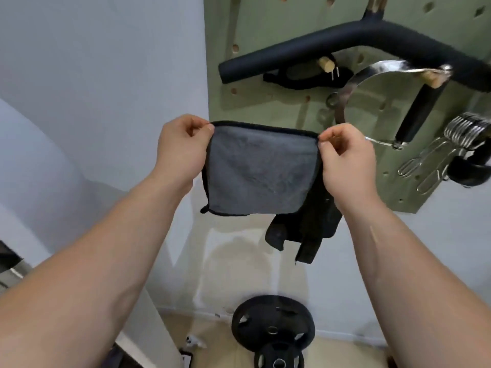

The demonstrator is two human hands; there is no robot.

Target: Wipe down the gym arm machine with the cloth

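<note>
Left hand (180, 150), right hand (345, 160) holding cloth (260, 176) spread in air. Fingers (204, 128) pinching its two top corners, rest hanging down. Cloth's top edge running left-right, in front of pegboard (265, 35) lower left corner. Padded bar (318, 46) hanging higher on pegboard, up beyond cloth, right hand nearer. Arm machine itself not showing clearly. Wiping likely not yet starting.

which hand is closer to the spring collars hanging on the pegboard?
Right. The right hand pinches the top right corner of the cloth, left of the spring collars; the left hand pinches the opposite corner, farther left.
</note>
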